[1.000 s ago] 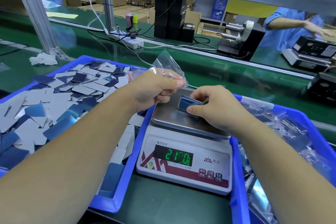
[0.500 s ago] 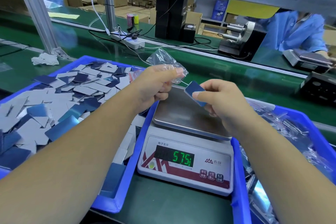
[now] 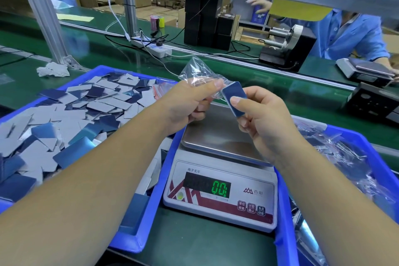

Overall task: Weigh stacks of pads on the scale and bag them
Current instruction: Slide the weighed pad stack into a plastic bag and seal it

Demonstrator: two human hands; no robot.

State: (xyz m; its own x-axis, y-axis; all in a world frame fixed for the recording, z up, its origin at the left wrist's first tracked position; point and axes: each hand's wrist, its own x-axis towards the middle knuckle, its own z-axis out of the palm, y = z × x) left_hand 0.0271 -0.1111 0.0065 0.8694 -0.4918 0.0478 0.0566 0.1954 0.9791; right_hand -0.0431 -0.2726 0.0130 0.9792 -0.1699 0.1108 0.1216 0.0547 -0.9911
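Many loose pads (image 3: 71, 119): unweighed, left tray (image 3: 151, 198).
Left hand (image 3: 185, 103): fingers pinch clear bag (image 3: 197, 76) mouth.
Right hand (image 3: 259, 119): thumb and fingers pinch pad stack (image 3: 234, 98) at bag mouth, not yet in.
Scale (image 3: 220, 179): pan bare, weighing done.
Right tray (image 3: 386, 157): filled bags (image 3: 336, 153).

Both hands (image 3: 187, 103) (image 3: 265, 119) raised, fingers pinching.

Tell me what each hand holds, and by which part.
The left hand pinches the clear bag at its lower, open end. The right hand pinches the stack of pads by its lower end.
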